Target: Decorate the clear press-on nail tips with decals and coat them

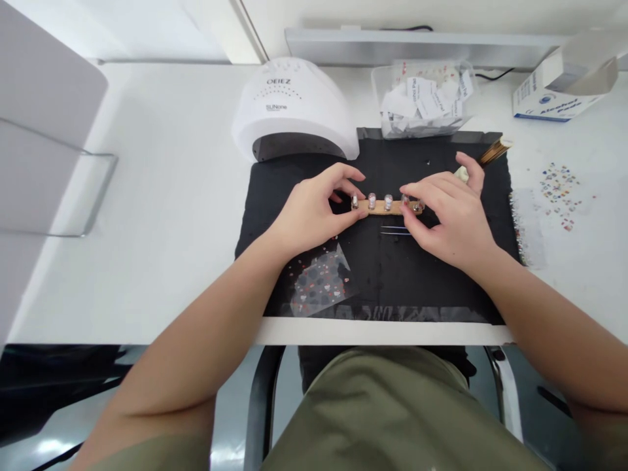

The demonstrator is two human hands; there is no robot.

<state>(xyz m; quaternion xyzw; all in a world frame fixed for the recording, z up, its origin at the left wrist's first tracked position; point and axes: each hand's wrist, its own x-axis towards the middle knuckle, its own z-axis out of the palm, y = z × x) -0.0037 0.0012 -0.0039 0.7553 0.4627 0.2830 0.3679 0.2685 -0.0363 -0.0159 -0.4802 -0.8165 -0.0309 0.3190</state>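
A narrow wooden strip [379, 210] lies on the black mat, bearing a row of decorated false nails [388, 202]. My left hand [318, 206] has its thumb and fingers closed round the strip's left end, beside the leftmost nail. Near the other end, thumb and forefinger of my right hand [449, 212] pinch a false nail [405, 199], partly hidden by the fingertips. Just below the strip lie tweezers [394, 230], their rear part covered by my right hand. A clear sticker sheet [321, 281] with small red and white designs lies under my left forearm.
A white nail lamp [294, 104] stands behind the black mat [441, 288]. Beside it are a clear bin [422, 128] of alcohol pad packets and an open alcohol pad box [554, 91]. Brushes [494, 152] stand behind my right hand. Loose stickers [562, 190] lie at right.
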